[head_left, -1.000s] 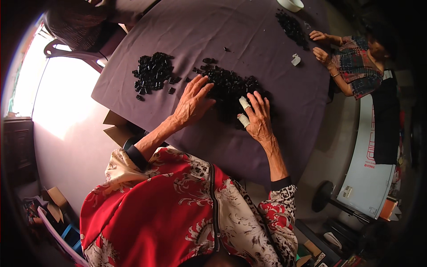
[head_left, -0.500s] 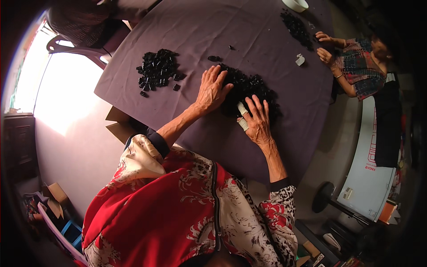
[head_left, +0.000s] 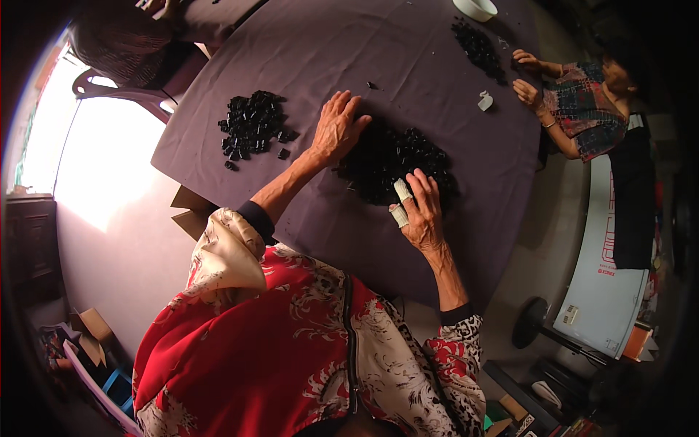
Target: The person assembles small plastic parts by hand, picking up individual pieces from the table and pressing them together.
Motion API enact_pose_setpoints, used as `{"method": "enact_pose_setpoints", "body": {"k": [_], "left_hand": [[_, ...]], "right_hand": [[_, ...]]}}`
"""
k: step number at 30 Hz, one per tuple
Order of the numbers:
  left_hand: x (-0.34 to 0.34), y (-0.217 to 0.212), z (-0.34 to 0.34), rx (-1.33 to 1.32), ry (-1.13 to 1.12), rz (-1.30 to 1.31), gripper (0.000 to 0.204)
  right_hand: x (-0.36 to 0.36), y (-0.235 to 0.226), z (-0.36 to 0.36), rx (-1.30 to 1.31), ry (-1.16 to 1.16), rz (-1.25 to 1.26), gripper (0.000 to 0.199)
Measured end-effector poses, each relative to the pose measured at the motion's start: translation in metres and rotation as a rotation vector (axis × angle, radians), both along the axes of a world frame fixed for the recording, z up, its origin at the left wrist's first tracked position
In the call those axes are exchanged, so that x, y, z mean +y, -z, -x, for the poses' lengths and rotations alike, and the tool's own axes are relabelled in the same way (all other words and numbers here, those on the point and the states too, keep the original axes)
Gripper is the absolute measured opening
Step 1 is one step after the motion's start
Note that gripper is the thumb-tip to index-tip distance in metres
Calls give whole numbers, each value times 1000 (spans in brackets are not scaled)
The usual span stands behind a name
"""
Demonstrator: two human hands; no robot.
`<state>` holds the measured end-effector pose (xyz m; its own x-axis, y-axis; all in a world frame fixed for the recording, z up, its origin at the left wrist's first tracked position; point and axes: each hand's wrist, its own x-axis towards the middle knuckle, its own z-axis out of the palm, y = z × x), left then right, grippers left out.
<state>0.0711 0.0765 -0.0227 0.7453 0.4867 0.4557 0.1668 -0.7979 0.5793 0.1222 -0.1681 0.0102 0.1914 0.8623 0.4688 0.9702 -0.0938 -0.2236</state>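
A wide heap of small shiny black pieces (head_left: 408, 156), too small to make out exactly, lies on the dark tablecloth (head_left: 306, 211) in front of me. My left hand (head_left: 336, 130) rests at the far left border of this heap, palm down with fingers stretched out. On the near right side, my right hand (head_left: 424, 215) touches the heap with its fingers extended. Pale wrappings cover its thumb and one finger. Neither hand shows anything gripped. Left of my left hand sits a second pile of black pieces (head_left: 251, 127), with a few strays around it.
Across the table at right, another person's hands (head_left: 528, 93) are beside a third black pile (head_left: 477, 49). A white bowl (head_left: 475, 9) and a crumpled white scrap (head_left: 485, 100) lie on that side. A chair (head_left: 120, 91) stands off the left edge.
My left hand has shifted left and away from the heap's middle. My right hand has drawn back toward me. More of the heap shows between them, spread further to the left.
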Motion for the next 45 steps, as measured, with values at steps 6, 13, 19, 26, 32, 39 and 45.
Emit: {"method": "enact_pose_setpoints", "body": {"k": [6,13,19,26,32,39,45], "left_hand": [[-9,-17,5,61,241,111,39],[-15,-34,79,24,201,138,20],[-38,-21,111,61,252,-16,21],[-53,-17,117,68,230,-74,30],[-55,-17,116,70,244,-90,31],[-60,-16,129,7,223,-93,27],[-71,-23,115,27,224,-126,30]], "right_hand": [[-11,-1,22,45,-29,-11,25],[-6,-6,39,90,-102,4,22],[33,4,4,44,-51,130,29],[52,-19,-1,-24,-99,103,29],[56,3,-27,-54,23,202,30],[31,-8,-16,-35,-3,125,20],[26,-4,4,-4,-29,144,18]]}}
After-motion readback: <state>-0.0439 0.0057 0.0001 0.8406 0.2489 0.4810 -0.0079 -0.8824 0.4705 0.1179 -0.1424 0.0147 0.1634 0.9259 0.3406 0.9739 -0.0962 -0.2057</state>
